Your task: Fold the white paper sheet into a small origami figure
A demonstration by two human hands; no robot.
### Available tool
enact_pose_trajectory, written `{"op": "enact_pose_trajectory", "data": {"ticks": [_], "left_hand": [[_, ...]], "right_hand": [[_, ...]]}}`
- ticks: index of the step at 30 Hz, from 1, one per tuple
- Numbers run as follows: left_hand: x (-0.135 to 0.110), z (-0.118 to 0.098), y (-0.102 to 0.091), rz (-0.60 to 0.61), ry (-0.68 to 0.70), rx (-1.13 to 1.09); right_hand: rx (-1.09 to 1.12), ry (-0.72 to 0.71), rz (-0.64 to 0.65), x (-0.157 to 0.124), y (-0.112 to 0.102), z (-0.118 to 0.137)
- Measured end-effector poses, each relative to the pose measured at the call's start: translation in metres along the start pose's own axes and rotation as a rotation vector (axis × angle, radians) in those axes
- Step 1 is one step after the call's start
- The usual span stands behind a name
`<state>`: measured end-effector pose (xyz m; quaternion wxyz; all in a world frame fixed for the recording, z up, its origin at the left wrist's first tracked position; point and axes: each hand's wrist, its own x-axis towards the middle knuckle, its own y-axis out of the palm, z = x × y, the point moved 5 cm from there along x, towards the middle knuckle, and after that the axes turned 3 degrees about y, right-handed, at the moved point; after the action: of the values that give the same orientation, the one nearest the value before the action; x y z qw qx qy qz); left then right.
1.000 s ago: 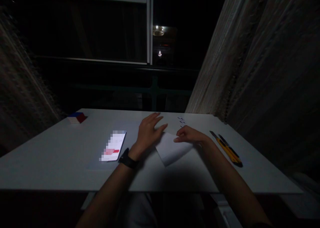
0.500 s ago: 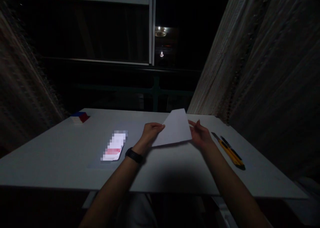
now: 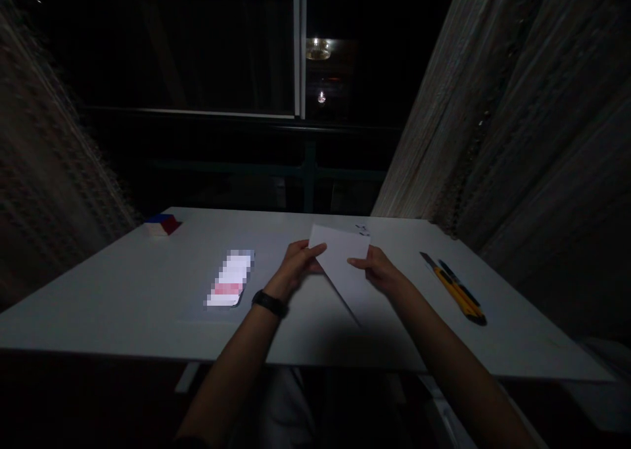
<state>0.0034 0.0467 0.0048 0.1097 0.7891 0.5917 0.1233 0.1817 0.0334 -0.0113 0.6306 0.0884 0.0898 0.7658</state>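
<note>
A white sheet of paper (image 3: 344,258), which looks folded, is held above the near middle of the table. Dark marks show at its far right corner. My left hand (image 3: 300,263), with a dark band on the wrist, pinches its left edge, thumb on top and fingers underneath. On the right edge, my right hand (image 3: 379,268) grips the paper with the thumb lying over it. Its other fingers are partly hidden behind the sheet.
To the left on the white table (image 3: 123,291) lies a lit phone (image 3: 230,279), its screen blurred. A blue, red and white cube-like block (image 3: 162,225) sits at the far left. On the right are a yellow utility knife (image 3: 454,291) and a dark pen (image 3: 458,281) beside it. Curtains (image 3: 419,120) hang behind.
The paper has been turned, and dark marks now show at its far right corner. My right hand, loosely spread at the edge before, now grips the sheet with its thumb on top.
</note>
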Motion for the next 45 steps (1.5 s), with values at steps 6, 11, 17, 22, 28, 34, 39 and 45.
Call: {"op": "enact_pose_trajectory", "data": {"ticks": [6, 11, 17, 22, 28, 34, 39, 45], "left_hand": [[-0.003, 0.003, -0.009, 0.188, -0.157, 0.237], [0.001, 0.006, -0.012, 0.090, -0.079, 0.328], [0.001, 0.010, -0.008, 0.200, -0.079, 0.314], [0.002, 0.013, -0.008, 0.215, -0.074, 0.306], [-0.003, 0.009, -0.005, 0.243, -0.076, 0.245], [-0.003, 0.008, -0.008, 0.230, -0.095, 0.203], [-0.001, 0.007, -0.011, 0.218, -0.104, 0.158], [0.000, 0.005, -0.013, 0.182, -0.110, 0.116]], "right_hand": [[-0.148, 0.026, 0.039, -0.006, -0.016, 0.006], [-0.197, -0.025, 0.084, -0.005, -0.012, 0.005], [-0.196, -0.033, 0.087, -0.004, -0.008, 0.001], [-0.180, -0.022, 0.123, -0.007, -0.003, 0.001], [-0.134, 0.014, 0.139, -0.010, 0.001, 0.002], [-0.072, 0.033, 0.164, -0.011, 0.000, 0.002], [-0.046, 0.069, 0.191, -0.011, -0.001, -0.001], [-0.051, 0.095, 0.206, -0.013, 0.000, 0.001]]}}
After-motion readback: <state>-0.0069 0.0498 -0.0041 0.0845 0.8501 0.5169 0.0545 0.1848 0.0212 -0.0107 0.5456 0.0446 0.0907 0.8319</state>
